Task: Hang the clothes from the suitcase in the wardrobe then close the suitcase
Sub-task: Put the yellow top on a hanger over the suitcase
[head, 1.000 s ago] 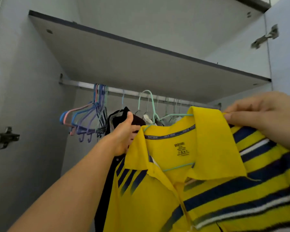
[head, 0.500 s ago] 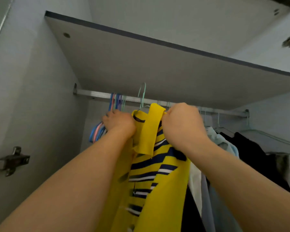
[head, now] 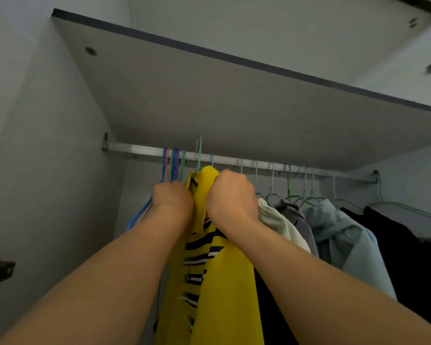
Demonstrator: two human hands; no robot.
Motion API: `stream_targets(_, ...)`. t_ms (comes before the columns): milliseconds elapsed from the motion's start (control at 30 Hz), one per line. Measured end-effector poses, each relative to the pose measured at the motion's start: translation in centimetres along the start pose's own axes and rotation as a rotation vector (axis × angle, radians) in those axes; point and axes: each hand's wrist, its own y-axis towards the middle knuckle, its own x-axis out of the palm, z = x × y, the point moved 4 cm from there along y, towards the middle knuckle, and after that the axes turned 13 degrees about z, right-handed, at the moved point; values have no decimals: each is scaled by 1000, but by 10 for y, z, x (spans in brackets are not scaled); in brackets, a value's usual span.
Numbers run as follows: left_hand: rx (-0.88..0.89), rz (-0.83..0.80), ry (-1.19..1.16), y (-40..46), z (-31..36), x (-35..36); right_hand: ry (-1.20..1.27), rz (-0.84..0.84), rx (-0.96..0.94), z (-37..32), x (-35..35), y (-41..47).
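Your left hand and right hand are both raised at the middle of the frame, fists clenched around the top of the yellow striped shirt, one on each side of its collar. The shirt's mint hanger hooks up right at the rail under the shelf. Empty blue and pink hangers sit just left, and other clothes hang to the right.

Yellow shirt, navy-white stripes; hangers blue, pink, possibly purple.
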Motion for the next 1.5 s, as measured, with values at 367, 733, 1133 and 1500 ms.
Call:
stream_targets(367, -72, 9, -7, -1, -32, 2, -17, -60, 0, -6, 52, -3)
stream_targets(733, -95, -64, -126, -12, -54, 20, -93, -137, -96, -4, 54, -28)
stream_targets(1133, -253, -120, -759, -8, -61, -6, 253, -132, -348, -24, 48, -33)
stream_targets(1500, -370, -230, -791, -15, -64, 6, 430, -578, 308, -18, 54, -37)
